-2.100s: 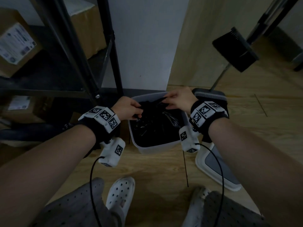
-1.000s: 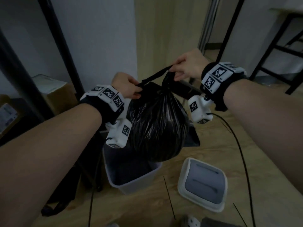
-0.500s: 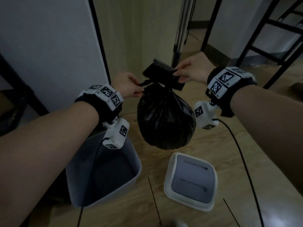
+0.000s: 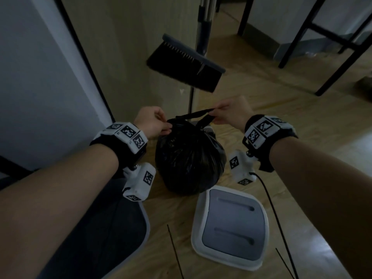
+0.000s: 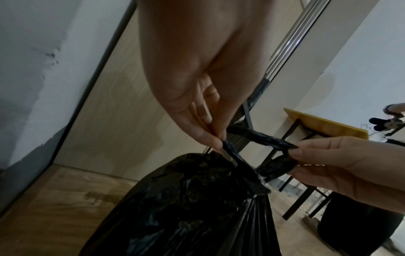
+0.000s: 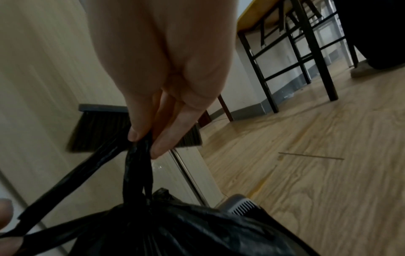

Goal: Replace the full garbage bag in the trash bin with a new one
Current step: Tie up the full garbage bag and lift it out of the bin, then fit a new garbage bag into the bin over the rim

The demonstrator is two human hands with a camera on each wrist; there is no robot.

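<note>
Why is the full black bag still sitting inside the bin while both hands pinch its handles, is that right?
Not quite. In the head view the black bag is out of the bin, beside it. The left hand and right hand do pinch its handles.

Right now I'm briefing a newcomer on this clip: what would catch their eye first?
The full black garbage bag, held up in the middle between the left hand and right hand, which pinch its tie handles. Below it, the white bin lid lies flat on the wooden floor, with the grey trash bin to its left. A broom head leans behind.
</note>
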